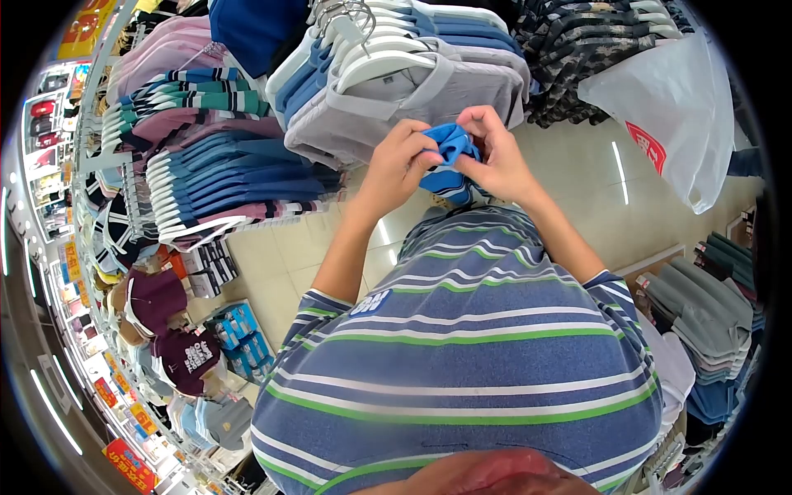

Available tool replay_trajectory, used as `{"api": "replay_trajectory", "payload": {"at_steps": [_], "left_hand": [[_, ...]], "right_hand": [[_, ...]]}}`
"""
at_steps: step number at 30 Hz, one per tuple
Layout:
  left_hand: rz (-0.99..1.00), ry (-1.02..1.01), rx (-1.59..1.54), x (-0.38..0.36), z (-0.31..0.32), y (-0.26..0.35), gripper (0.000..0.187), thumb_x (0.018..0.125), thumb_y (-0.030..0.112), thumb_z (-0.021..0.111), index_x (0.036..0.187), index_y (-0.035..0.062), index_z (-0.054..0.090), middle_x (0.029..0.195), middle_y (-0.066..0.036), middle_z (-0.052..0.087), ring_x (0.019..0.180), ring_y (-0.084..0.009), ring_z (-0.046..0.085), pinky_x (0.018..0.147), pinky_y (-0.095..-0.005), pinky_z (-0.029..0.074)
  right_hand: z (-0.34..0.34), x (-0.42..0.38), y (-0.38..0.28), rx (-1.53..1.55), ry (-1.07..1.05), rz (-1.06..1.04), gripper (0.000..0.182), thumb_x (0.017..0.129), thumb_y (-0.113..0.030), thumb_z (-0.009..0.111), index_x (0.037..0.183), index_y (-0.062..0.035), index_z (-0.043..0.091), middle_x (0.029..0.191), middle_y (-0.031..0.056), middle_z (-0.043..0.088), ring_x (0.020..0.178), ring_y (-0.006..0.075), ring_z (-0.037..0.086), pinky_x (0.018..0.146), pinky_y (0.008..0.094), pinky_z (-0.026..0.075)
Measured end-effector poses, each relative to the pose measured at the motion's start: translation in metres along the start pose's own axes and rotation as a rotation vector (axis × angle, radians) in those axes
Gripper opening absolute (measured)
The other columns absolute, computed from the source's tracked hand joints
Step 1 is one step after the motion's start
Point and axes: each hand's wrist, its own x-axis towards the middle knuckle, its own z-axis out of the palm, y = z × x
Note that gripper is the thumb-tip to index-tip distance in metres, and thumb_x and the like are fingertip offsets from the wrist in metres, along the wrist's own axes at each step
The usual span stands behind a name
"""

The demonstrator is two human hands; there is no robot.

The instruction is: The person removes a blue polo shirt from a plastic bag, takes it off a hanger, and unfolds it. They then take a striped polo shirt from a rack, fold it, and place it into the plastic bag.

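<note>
In the head view, a bright blue garment (451, 140), probably a shirt, is bunched up in front of my chest. Its lower part hangs down with white and dark stripes. My left hand (398, 165) pinches the bunched cloth from one side, fingers curled. On the other side my right hand (498, 157) grips it between thumb and fingers. Just beyond both hands hang light grey collared shirts (375, 115) on white hangers (386, 66). How much of the garment is folded inside my fingers is hidden.
Racks of blue shirts (239, 177) and striped shirts hang at the left. Dark patterned shirts (569, 58) hang at the back right, near a white plastic bag (672, 115). Folded grey clothes (701, 305) lie at the right. Tiled floor (285, 256) shows between the racks.
</note>
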Motion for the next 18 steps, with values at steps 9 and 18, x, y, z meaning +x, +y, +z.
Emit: {"api": "replay_trajectory", "payload": {"at_steps": [9,18], "left_hand": [[-0.033,0.228,-0.018,-0.007,0.014,-0.002,0.016,0.086,0.012,0.073,0.092,0.0010,0.063,0.096,-0.014,0.061,0.079,-0.0274,0.060,0.069,-0.0329,0.049],[-0.238,0.165,-0.327,-0.026,0.027,-0.006,0.025,0.088,0.003,0.071,0.109,0.0024,0.057,0.104,-0.005,0.062,0.091,-0.0075,0.056,0.075,-0.0213,0.046]], "right_hand": [[0.008,-0.009,0.009,-0.004,0.082,-0.004,0.020,0.081,-0.012,0.080,0.089,-0.0024,0.065,0.078,-0.0007,0.065,0.069,0.0048,0.055,0.062,0.0225,0.045],[0.019,-0.009,0.007,-0.066,0.149,-0.122,0.018,0.079,-0.008,0.079,0.096,-0.0038,0.077,0.104,0.0109,0.071,0.092,0.0160,0.067,0.080,0.0282,0.053]]}}
